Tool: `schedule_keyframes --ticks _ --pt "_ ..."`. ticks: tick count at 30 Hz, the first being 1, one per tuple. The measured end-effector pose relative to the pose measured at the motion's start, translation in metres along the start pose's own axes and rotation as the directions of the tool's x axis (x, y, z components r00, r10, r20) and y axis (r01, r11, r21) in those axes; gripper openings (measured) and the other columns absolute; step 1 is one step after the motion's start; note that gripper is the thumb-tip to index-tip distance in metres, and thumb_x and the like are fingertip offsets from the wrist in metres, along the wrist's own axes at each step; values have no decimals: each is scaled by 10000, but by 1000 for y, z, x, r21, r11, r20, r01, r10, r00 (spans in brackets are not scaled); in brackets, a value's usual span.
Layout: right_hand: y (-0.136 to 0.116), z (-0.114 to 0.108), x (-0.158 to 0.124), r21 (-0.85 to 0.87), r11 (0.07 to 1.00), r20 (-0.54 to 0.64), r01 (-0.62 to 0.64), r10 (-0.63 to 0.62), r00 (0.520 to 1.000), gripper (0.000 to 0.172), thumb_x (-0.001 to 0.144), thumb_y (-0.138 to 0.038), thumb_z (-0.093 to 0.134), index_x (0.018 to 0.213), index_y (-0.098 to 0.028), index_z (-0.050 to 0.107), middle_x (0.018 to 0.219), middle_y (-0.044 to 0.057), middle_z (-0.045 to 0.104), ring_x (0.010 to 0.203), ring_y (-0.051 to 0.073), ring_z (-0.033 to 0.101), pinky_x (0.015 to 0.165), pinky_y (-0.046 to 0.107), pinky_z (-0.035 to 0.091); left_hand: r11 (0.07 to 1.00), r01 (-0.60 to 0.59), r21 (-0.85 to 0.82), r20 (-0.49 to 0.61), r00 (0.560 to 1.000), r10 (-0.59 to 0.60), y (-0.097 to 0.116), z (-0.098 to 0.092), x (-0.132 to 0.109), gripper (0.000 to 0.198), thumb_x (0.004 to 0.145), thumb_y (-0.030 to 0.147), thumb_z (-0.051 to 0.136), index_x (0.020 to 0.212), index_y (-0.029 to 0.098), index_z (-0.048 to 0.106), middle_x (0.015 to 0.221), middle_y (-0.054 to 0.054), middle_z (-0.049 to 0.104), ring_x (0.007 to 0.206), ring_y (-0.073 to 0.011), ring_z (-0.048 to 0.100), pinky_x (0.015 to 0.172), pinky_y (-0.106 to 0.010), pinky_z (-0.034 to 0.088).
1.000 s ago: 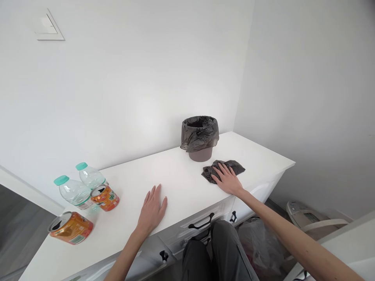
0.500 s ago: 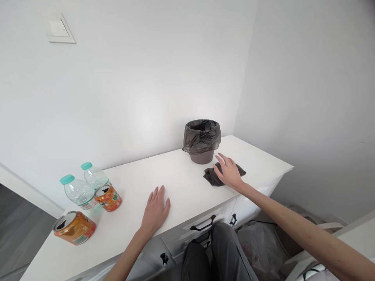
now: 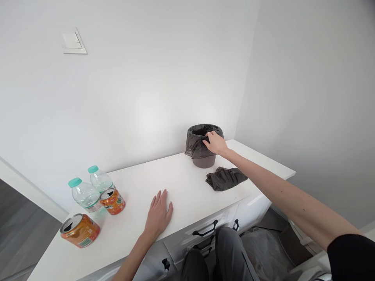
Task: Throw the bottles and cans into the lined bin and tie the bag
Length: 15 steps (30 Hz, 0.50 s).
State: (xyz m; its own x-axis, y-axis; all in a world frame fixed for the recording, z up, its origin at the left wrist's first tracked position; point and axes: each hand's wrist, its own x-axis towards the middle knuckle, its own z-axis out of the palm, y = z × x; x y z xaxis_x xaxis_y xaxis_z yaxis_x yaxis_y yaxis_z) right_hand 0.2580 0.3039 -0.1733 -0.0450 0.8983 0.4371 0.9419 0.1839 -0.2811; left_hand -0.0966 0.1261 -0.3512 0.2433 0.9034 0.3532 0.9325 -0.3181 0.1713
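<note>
My left hand [image 3: 158, 215] lies flat on the white cabinet top [image 3: 175, 175], fingers stretched out, holding nothing. My right hand [image 3: 216, 143] is at the front right rim of a small brown trash bin [image 3: 203, 161]. Its fingers curl over the edge and the thumb sits outside, closed on the black trash bag [image 3: 195, 145] that lines the bin and hangs over its rim. A second black bag [image 3: 225, 178], crumpled, lies in front of the bin, its right end partly hidden by my right forearm.
On the left stand two clear bottles with teal caps, one nearer [image 3: 84, 195] and one behind [image 3: 100, 179]. Two orange cans [image 3: 80, 231] [image 3: 113, 201] stand by them. Drawers with black handles [image 3: 205, 228] are below. A wall switch [image 3: 74, 41] is at upper left.
My right hand has left the crumpled bag on the cabinet and moved up to the bin's rim, closing there. My left hand rests in the same place. The view has shifted slightly.
</note>
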Motion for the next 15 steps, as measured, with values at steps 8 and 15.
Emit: schedule_keyframes --ticks 8,15 --pt "-25 -8 -22 249 959 -47 133 -125 991 251 1013 -369 593 1158 -170 640 1210 121 628 962 222 651 919 372 512 1000 -12 -5 -10 1000 12 0 -1 0 611 1057 446 336 1574 124 391 1605 -150 493 1551 -317 362 1277 -535 298" --pt "-83 -26 -77 447 849 -31 281 -299 954 201 1010 -388 612 1096 -209 636 1123 63 639 775 157 634 802 335 524 997 34 -63 -30 999 -36 3 -6 -3 634 1044 446 358 1578 105 329 1586 -208 491 1528 -323 404 1253 -547 341"
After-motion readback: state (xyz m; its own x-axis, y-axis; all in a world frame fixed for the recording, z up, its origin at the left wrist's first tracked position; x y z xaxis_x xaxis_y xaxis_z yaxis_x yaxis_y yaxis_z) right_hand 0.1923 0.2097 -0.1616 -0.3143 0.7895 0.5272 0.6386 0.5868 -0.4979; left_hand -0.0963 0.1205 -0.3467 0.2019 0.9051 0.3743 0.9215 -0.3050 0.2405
